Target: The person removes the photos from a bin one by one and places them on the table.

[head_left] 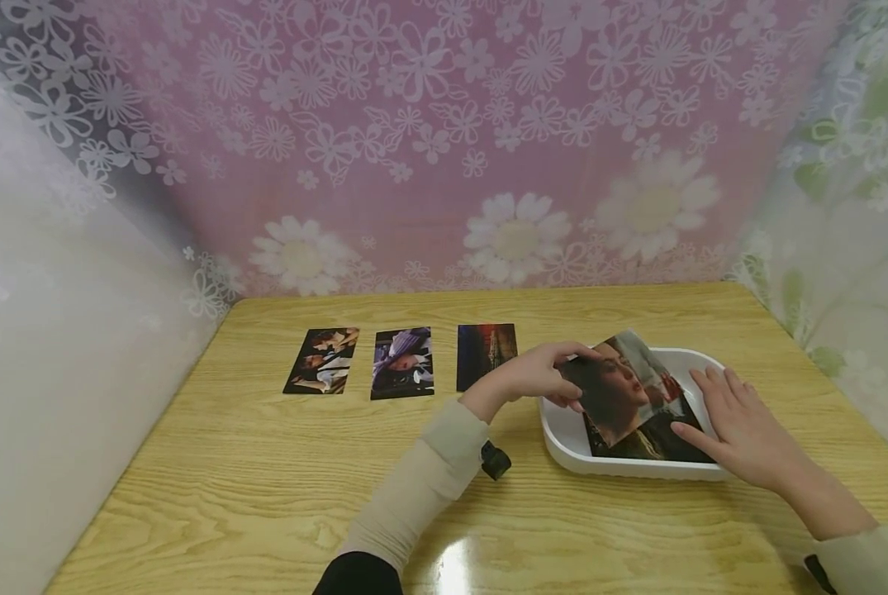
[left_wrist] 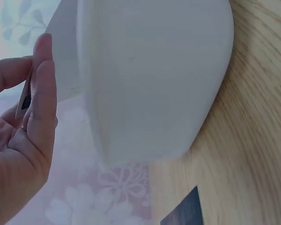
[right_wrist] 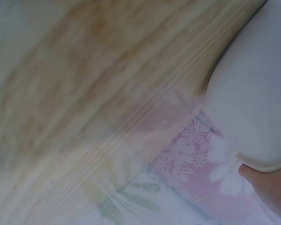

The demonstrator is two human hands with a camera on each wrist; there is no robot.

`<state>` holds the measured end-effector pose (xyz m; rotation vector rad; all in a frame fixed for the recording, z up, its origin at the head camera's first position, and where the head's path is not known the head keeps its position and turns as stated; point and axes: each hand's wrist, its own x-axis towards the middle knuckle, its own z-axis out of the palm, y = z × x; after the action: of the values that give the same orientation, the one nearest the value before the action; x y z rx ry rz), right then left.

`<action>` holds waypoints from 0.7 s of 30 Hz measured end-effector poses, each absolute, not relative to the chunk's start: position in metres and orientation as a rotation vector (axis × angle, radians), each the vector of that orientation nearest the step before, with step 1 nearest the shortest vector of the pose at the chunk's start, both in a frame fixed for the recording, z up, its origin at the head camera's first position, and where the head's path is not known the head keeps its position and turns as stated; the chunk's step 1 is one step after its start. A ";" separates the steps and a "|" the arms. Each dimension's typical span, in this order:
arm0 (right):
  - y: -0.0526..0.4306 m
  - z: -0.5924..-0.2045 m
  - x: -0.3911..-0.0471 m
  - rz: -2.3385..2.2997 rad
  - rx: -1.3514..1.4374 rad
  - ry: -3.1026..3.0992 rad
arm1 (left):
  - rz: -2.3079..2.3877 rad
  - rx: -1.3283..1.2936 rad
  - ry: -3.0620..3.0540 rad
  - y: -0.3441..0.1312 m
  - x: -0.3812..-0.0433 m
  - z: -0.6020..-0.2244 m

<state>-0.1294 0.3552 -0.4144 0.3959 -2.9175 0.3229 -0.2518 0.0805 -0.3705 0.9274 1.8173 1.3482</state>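
My left hand (head_left: 536, 372) pinches a photo card (head_left: 622, 401) by its left edge, holding it tilted over a white tray (head_left: 637, 469). A woman's face in profile fills the card's picture. Under it, at least one more dark photo card (head_left: 681, 442) lies in the tray, partly covered. In the left wrist view, thumb and fingers (left_wrist: 43, 89) close on the card's edge beside the tray's outer wall (left_wrist: 154, 70). My right hand (head_left: 748, 434) lies with extended fingers over the tray's right rim. The right wrist view shows just a bit of that hand (right_wrist: 271, 190) at the rim.
Three photo cards lie in a row on the wooden table: a left one (head_left: 321, 361), a middle one (head_left: 402, 364) and a right one (head_left: 486, 347) partly behind my left hand. A black strap piece (head_left: 496, 460) shows by my left sleeve. Flowered cloth (head_left: 429, 165) hangs behind.
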 end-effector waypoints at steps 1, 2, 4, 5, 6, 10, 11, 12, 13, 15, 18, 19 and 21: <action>0.355 -0.415 -0.129 0.321 0.397 -2.917 | 1.356 0.923 1.812 0.075 -0.252 -0.370; 0.355 -0.415 -0.129 0.320 0.397 -2.916 | 1.365 0.916 1.805 0.069 -0.251 -0.369; 0.354 -0.415 -0.129 0.316 0.400 -2.912 | 1.386 0.901 1.791 0.056 -0.251 -0.369; 0.354 -0.416 -0.129 0.315 0.402 -2.909 | 1.394 0.894 1.789 0.050 -0.250 -0.368; 0.354 -0.416 -0.129 0.314 0.405 -2.904 | 1.396 0.891 1.793 0.043 -0.249 -0.367; 0.353 -0.417 -0.128 0.306 0.414 -2.893 | 1.444 0.871 1.796 0.014 -0.242 -0.365; 0.353 -0.417 -0.129 0.304 0.415 -2.893 | 1.456 0.864 1.807 0.006 -0.240 -0.365; 0.353 -0.416 -0.129 0.303 0.414 -2.895 | 1.471 0.860 1.818 -0.003 -0.239 -0.365; 0.353 -0.416 -0.129 0.304 0.414 -2.898 | 1.483 0.857 1.834 -0.011 -0.237 -0.365; 0.354 -0.415 -0.129 0.309 0.411 -2.903 | 1.500 0.837 1.892 -0.028 -0.234 -0.365; 0.354 -0.415 -0.129 0.312 0.411 -2.904 | 1.533 0.798 1.958 -0.055 -0.229 -0.367; 0.354 -0.415 -0.129 0.314 0.411 -2.903 | 1.549 0.782 1.974 -0.064 -0.227 -0.368; 0.353 -0.416 -0.129 0.317 0.410 -2.898 | 1.599 0.733 1.967 -0.081 -0.224 -0.370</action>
<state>-0.1291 0.3535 -0.4160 0.4100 -2.8980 0.3166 -0.2236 -0.0813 -0.3701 0.7333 1.9673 1.5992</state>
